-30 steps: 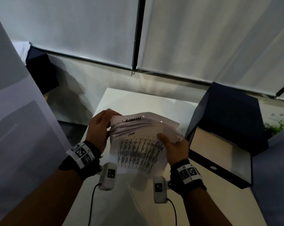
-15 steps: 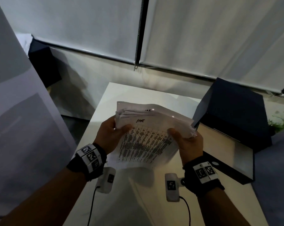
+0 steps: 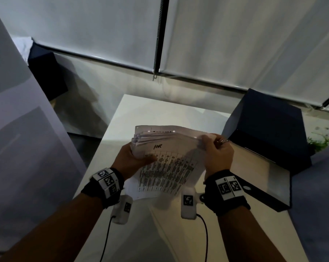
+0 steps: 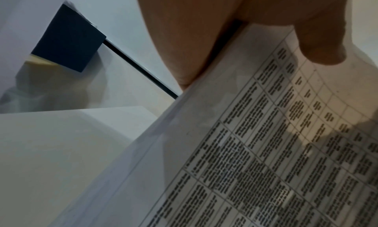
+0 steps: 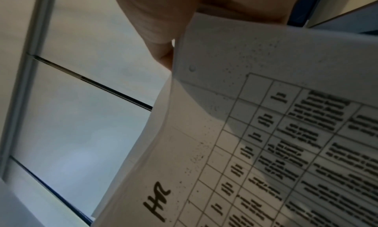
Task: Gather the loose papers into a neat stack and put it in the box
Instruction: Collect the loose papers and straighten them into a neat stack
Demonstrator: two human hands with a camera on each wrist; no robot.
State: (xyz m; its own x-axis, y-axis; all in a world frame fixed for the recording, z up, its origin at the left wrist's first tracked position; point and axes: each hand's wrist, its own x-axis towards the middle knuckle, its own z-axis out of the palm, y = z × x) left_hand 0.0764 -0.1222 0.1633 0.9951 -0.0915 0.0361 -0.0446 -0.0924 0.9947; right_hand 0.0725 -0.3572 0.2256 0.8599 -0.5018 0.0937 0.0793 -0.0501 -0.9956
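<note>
A thick stack of printed papers [image 3: 167, 159], top sheet a table marked "HR", is held upright above the white table [image 3: 159, 114]. My left hand [image 3: 133, 159] grips its left edge, thumb [image 4: 319, 41] lying on the front sheet [image 4: 266, 149]. My right hand [image 3: 215, 151] grips the upper right corner from the side, fingers curled over the top edge. The sheets' top edges are fanned and uneven. In the right wrist view the "HR" sheet [image 5: 266, 149] fills the frame. The dark blue box [image 3: 269, 148] stands open at the right, its lid raised.
White roller blinds [image 3: 235, 44] hang behind the table. Another dark box [image 3: 46, 72] sits at the far left by a window ledge. A green plant [image 3: 322, 138] shows at the right edge. Grey panels flank the table on both sides.
The stack has shifted a little right and up. My right hand moved from the stack's lower right edge to its upper right corner. The left hand keeps its hold.
</note>
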